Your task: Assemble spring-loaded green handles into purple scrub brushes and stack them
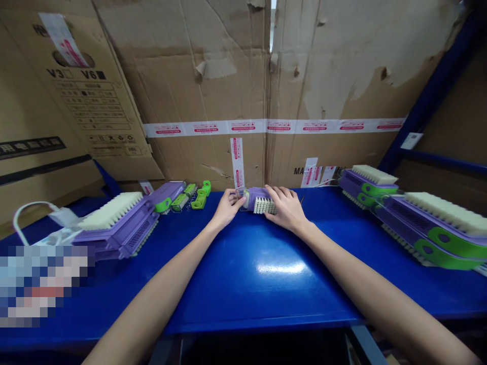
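Observation:
A small purple brush (261, 199) with white bristles lies at the far middle of the blue table (251, 263). My right hand (287, 207) lies over its right part, fingers curled round it. At the brush's left end my left hand (227, 207) pinches it with closed fingers. Both arms reach straight out from the near edge.
Purple brushes with white bristles are stacked at the left (117, 223) and in a row with green clips at the right (414, 223). Loose green clips (190, 197) lie left of my hands. Cardboard boxes (213, 86) wall off the back. A white cord (30, 213) loops at far left.

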`<action>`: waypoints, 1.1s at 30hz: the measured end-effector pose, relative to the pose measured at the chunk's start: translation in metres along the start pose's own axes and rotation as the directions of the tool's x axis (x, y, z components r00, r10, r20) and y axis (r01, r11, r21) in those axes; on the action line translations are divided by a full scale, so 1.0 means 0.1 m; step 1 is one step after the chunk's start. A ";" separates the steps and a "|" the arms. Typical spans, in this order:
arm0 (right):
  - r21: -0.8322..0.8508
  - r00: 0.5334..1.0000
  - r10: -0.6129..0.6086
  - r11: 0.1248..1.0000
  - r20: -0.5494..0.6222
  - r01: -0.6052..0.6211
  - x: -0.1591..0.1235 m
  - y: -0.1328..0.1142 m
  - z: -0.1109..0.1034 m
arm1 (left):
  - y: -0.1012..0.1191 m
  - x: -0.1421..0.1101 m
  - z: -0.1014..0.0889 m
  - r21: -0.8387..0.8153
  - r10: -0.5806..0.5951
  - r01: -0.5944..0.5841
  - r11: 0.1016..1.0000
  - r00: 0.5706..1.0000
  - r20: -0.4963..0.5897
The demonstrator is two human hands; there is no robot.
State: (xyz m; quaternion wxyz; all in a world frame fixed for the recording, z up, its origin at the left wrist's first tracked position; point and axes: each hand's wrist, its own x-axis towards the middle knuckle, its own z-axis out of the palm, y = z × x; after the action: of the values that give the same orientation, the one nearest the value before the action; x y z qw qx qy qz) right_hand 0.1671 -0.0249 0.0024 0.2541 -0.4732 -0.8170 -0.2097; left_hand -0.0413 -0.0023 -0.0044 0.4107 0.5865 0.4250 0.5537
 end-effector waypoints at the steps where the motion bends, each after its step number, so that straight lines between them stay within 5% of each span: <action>1: -0.007 1.000 -0.001 1.000 0.007 0.001 0.00 0.00 -0.01 | 0.01 0.00 0.00 0.032 0.023 -0.022 0.999 1.000 -0.007; 11: -0.035 0.998 -0.017 0.999 0.061 0.020 0.01 -0.03 -0.04 | 0.01 -0.03 -0.04 0.245 0.173 -0.173 0.954 0.985 0.020; 21: 0.037 0.998 -0.031 0.999 0.061 0.029 0.00 -0.03 0.01 | -0.08 0.00 -0.03 0.214 0.101 -0.129 0.968 0.985 0.137; 26: 0.271 0.999 -0.049 0.961 0.001 0.047 0.02 0.00 0.00 | -0.06 -0.05 -0.02 0.199 0.028 -0.073 0.977 0.976 0.218; 29: 0.520 0.985 0.120 0.853 -0.123 -0.039 0.04 0.02 0.00 | -0.06 -0.07 -0.02 0.199 0.031 -0.077 0.977 0.973 0.228; 33: 0.730 0.860 0.494 0.633 -0.125 -0.258 0.07 0.05 0.05 | -0.05 -0.05 0.00 0.176 0.016 -0.053 0.983 0.979 0.202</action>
State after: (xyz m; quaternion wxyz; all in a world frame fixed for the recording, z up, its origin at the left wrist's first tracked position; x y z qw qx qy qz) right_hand 0.1675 -0.0154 0.0036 0.5763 -0.4657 -0.6646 0.0964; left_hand -0.0416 -0.0059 -0.0109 0.3868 0.6813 0.4198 0.4583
